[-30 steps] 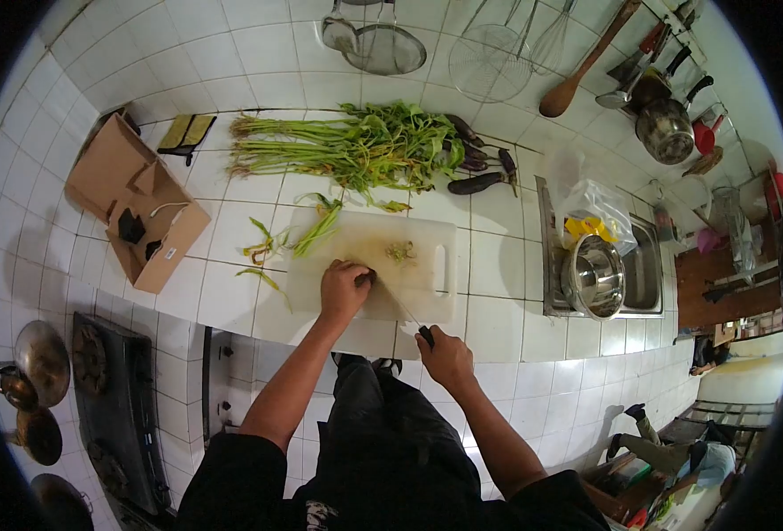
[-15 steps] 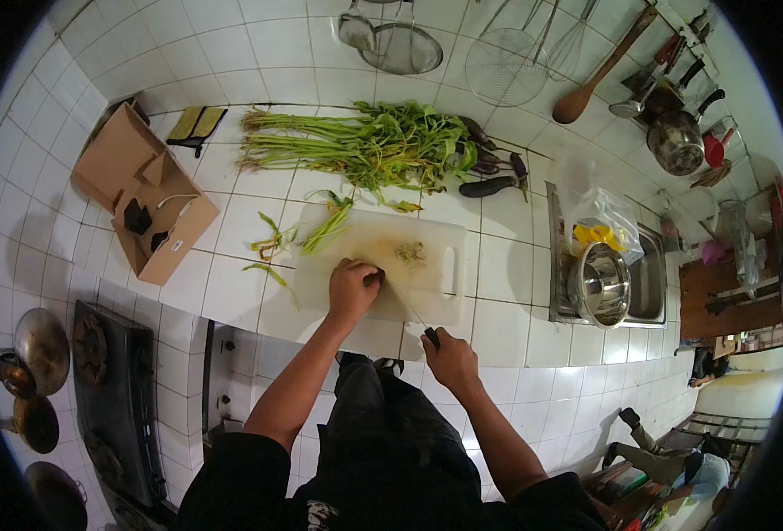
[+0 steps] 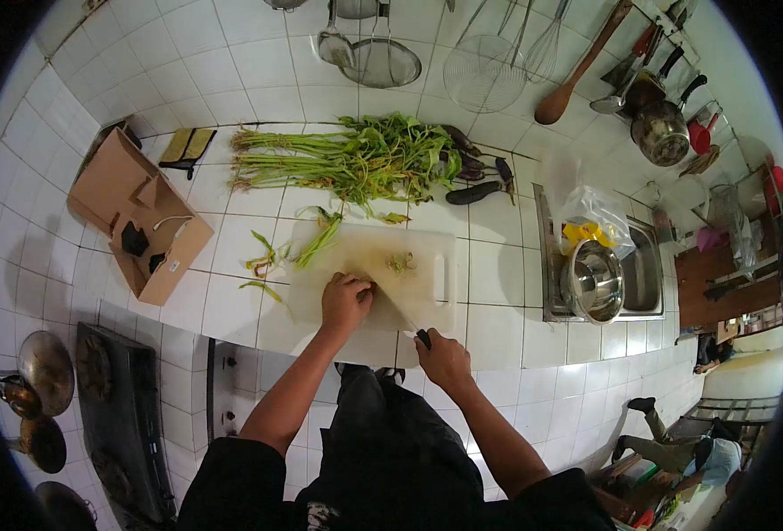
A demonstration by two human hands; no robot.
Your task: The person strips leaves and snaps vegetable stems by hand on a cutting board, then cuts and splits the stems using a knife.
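My left hand (image 3: pixel 345 305) is closed, fingers bent, on the left part of the white cutting board (image 3: pixel 418 243). A small dark thing shows at its fingertips, too hidden to name. The black handle of a knife (image 3: pixel 402 308) is wrapped in my right hand (image 3: pixel 445 361) at the board's near edge. Its blade slants up and left over the board, with the tip close to my left fingers. Small pale-green trimmings (image 3: pixel 399 262) lie on the board beyond the blade. Cut green stems (image 3: pixel 321 241) rest across its far left corner.
Behind the board lie a heap of leafy green stalks (image 3: pixel 338 159) and several dark eggplants (image 3: pixel 475 191). An open cardboard box (image 3: pixel 175 257) stands left. A steel bowl (image 3: pixel 594 281) sits at the sink (image 3: pixel 644 265) on the right. Another person (image 3: pixel 688 456) is at the lower right.
The head view has shifted slightly, so the counter sits a little lower in the picture. Both hands keep nearly the same place at the board, the knife still in my right hand.
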